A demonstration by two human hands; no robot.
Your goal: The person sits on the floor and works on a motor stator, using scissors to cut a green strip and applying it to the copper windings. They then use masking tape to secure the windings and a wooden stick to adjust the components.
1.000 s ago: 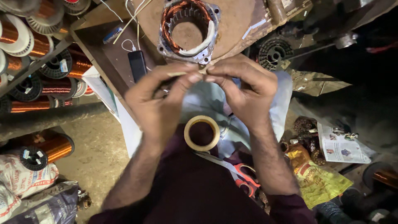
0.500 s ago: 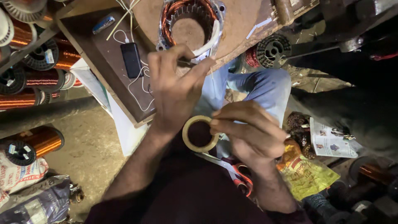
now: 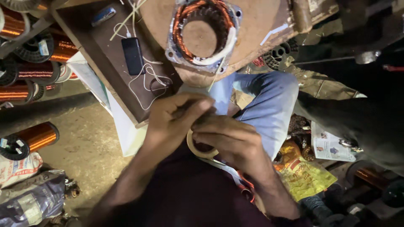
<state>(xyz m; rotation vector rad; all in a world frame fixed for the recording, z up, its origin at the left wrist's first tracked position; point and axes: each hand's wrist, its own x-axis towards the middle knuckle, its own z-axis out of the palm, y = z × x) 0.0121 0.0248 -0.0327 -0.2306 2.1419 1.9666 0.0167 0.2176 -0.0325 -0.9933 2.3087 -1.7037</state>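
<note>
Item: pale round roll of adhesive tape (image 3: pixel 201 148), on the lap below the desk (image 3: pixel 126 90). Right hand (image 3: pixel 231 141) clenched over it. Left hand (image 3: pixel 179 115), lately raised toward the copper-wound stator (image 3: pixel 202 35), had dropped back, pinching the roll's edge.

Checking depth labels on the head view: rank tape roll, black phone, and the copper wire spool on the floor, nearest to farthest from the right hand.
1. Tape roll: directly under the right hand, touching its fingers.
2. Black phone: up and to the left, flat on the wooden board.
3. Copper wire spool: far left, lying on the floor.
</note>
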